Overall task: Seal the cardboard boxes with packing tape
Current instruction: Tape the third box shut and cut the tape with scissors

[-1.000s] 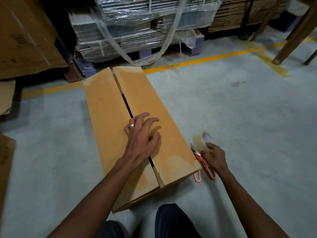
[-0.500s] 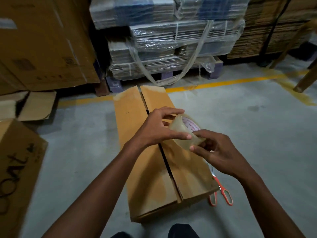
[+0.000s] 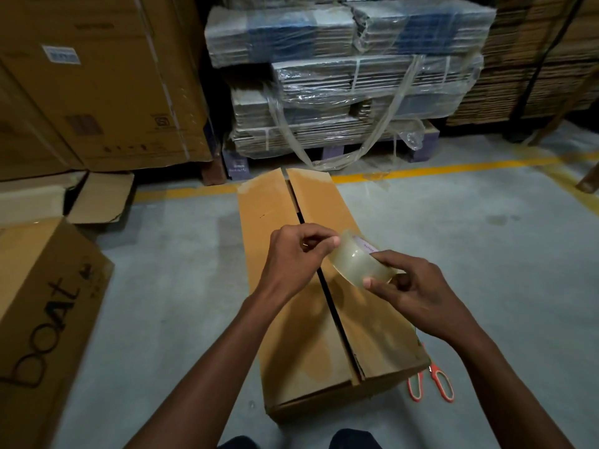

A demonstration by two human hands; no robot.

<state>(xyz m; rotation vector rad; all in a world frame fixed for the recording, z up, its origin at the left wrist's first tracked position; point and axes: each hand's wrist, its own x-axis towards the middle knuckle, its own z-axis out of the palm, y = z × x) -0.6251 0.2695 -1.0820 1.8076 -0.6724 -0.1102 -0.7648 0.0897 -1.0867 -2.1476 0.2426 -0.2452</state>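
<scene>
A long brown cardboard box [image 3: 278, 222] lies on the grey floor in front of me, its two top flaps closed with a dark open seam running down the middle. Above the seam I hold a roll of clear packing tape [image 3: 356, 260]. My right hand [image 3: 418, 293] grips the roll from the right side. My left hand [image 3: 295, 254] pinches at the roll's upper left edge with curled fingers.
Orange-handled scissors [image 3: 434, 382] lie on the floor by the box's near right corner. A printed carton [image 3: 42, 306] stands at left, large cartons [image 3: 97, 82] behind it. A pallet of wrapped flat cardboard [image 3: 340, 92] stands beyond a yellow floor line [image 3: 437, 170].
A second ago my left hand lay on the box and my right hand reached for the tape on the floor. Both hands now hold the roll above the seam.
</scene>
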